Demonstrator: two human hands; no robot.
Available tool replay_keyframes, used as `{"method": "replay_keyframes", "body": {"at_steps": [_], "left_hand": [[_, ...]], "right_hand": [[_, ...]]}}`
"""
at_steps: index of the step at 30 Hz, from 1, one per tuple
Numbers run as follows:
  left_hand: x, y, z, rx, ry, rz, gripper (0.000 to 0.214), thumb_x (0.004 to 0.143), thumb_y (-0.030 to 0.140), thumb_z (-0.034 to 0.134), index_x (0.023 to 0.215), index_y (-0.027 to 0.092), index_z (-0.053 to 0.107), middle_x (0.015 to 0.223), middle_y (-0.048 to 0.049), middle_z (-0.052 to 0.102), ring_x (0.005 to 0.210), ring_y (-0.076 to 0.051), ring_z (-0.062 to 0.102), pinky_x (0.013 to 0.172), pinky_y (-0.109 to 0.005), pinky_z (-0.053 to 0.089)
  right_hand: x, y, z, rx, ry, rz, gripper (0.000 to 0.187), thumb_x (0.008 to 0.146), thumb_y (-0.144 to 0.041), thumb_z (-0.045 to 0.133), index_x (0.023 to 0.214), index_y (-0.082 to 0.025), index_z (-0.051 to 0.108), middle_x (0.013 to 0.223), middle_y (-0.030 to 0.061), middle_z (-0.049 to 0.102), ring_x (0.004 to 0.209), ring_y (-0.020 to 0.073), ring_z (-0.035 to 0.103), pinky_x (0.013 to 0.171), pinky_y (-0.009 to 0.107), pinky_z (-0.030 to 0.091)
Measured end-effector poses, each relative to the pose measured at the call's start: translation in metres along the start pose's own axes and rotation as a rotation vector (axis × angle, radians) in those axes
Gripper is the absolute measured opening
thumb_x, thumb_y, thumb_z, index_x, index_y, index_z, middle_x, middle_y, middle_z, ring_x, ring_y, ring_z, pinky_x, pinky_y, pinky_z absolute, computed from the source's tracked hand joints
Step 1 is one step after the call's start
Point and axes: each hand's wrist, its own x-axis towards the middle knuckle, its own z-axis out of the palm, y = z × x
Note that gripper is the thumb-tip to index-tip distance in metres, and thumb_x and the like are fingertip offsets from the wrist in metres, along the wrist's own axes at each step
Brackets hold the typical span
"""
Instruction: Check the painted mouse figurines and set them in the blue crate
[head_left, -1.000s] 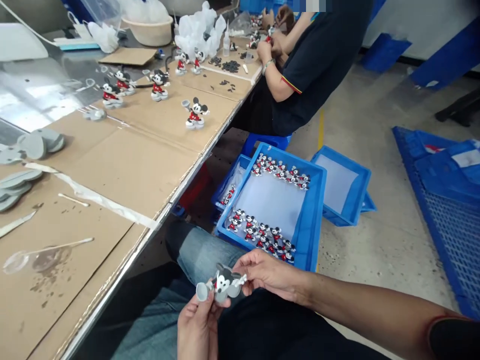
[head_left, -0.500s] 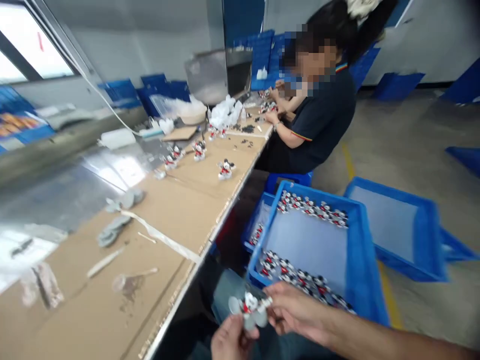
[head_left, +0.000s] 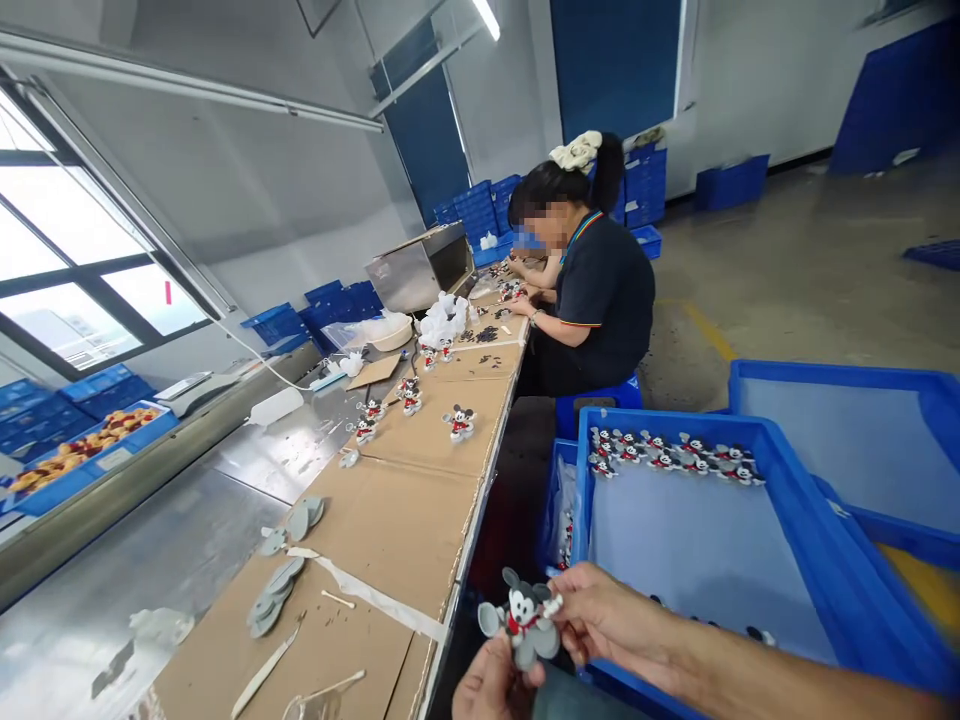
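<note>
Both hands (head_left: 592, 630) on unlabelled figurine (head_left: 523, 622)

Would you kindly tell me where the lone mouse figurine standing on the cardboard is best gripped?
Grip the mouse figurine round its red middle, coming from above with fingers on either side. It stands upright on a flat base, apart from the others, and its ears and thin arms look too slight to grip.

Blue crate (head_left: 757, 440) with figurine row (head_left: 667, 455) beside cardboard-covered bench (head_left: 405, 520); seated co-worker (head_left: 600, 300); grey discs (head_left: 274, 590).
</note>
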Motion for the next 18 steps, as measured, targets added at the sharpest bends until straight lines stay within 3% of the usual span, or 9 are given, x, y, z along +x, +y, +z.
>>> {"method": "replay_keyframes", "body": {"at_steps": [4,8,18], "left_hand": [[0.011,0.038,0.013,-0.04,-0.014,0.078,0.013,0.065,0.014,0.078,0.074,0.01,0.07,0.069,-0.009,0.072,0.053,-0.013,0.064,0.052,-0.021,0.053],[0.015,0.065,0.019,-0.035,-0.01,0.1,0.005,0.074,0.011,0.07,0.078,0.009,0.07,0.069,-0.0085,0.071,0.051,-0.012,0.063,0.054,-0.021,0.054],[0.018,0.079,0.024,0.022,0.064,0.04,0.004,0.081,0.008,0.063,0.081,0.009,0.067,0.064,-0.0064,0.069,0.05,-0.011,0.062,0.057,-0.024,0.057]], "right_hand": [[0.023,-0.026,0.014,-0.005,-0.073,-0.088,0.017,0.058,-0.024,0.07,0.06,-0.012,0.059,0.047,-0.003,0.053,0.04,0.0036,0.042,0.043,0.016,0.037],[0.042,-0.04,0.024,-0.003,-0.11,-0.082,0.018,0.059,-0.022,0.073,0.059,-0.012,0.059,0.049,-0.0019,0.055,0.041,0.0045,0.045,0.043,0.016,0.038],[0.043,-0.039,0.025,0.022,-0.103,-0.083,0.034,0.068,-0.04,0.078,0.076,-0.01,0.066,0.063,0.001,0.06,0.053,0.0077,0.052,0.054,0.022,0.041]]}}
